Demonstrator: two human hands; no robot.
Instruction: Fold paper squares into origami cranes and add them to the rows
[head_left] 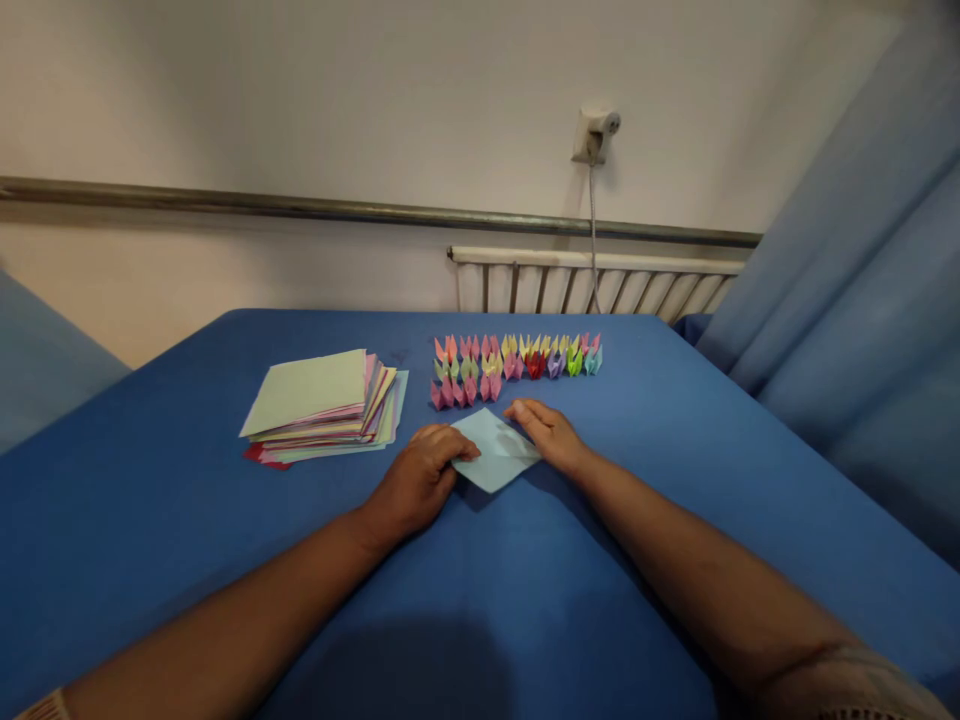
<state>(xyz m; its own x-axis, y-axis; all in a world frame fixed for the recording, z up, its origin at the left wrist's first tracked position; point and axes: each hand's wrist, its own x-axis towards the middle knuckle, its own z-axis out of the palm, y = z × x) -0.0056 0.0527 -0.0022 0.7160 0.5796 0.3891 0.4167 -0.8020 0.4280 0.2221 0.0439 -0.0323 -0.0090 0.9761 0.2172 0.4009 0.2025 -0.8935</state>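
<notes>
A light blue paper square (491, 452) lies turned like a diamond on the blue table (675, 440). My left hand (421, 475) rests on its left corner with the fingers curled down onto the sheet. My right hand (546, 430) lies flat on the paper's upper right edge, fingers stretched toward the left. Just beyond the hands stand rows of several small folded paper figures (516, 365) in pink, yellow, red, purple and green.
A stack of coloured paper sheets (324, 408) lies left of the hands. Behind the table are a white radiator (600, 282), a wall socket with a cable (594, 135) and a blue curtain (862, 270) on the right.
</notes>
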